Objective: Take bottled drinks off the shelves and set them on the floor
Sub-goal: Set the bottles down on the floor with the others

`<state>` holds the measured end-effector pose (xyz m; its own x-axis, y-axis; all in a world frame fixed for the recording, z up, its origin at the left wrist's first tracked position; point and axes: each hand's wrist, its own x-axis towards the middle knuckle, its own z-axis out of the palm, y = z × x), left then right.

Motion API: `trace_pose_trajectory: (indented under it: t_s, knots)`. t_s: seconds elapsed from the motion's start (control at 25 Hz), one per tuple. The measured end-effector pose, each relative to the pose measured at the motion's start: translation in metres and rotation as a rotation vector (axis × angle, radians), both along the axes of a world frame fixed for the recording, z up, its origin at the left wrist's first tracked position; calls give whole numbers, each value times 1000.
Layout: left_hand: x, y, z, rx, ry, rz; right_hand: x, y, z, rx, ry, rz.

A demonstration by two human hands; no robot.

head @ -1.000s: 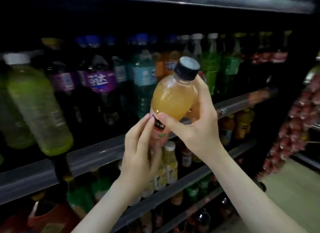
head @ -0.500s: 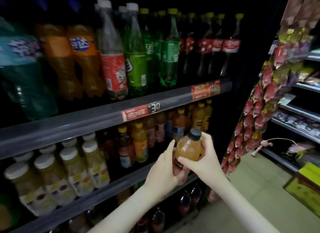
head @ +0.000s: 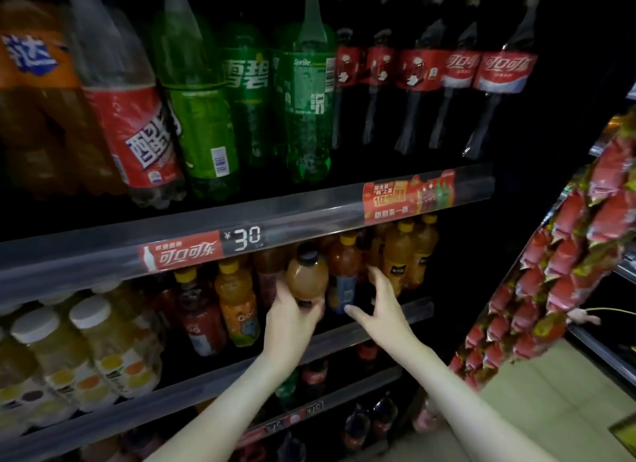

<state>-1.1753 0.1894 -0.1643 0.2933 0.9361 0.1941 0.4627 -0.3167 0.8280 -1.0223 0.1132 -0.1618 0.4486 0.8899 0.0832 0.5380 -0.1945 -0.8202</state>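
Just one bottle (head: 306, 278), two hands (head: 292, 315).

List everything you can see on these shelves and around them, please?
Cola bottles: about five, dark with red labels, top shelf right.
Green bottles: about three, top shelf middle.
Clear bottle: one, red label, top shelf left.
Orange bottle: one, top shelf far left.
Price strip: one, red and black, upper shelf edge.
Yellow-capped bottles: several, orange, middle shelf.
White-capped bottles: several, pale yellow, middle shelf left.
Snack packs: many, red, hanging right.
Floor: beige, lower right.
Juice bottle: one, orange, black cap, in left hand.
Right hand: open, empty.
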Motion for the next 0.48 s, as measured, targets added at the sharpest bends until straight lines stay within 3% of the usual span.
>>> trace_pose_trajectory:
  t_s: [0.32,0.48]
  knots:
    - [47,23,-30,-112,59,237,40,55,-24,-106,27,94]
    - [63,20,-34,-42,121,326,48,66,-34,-103,-38,89]
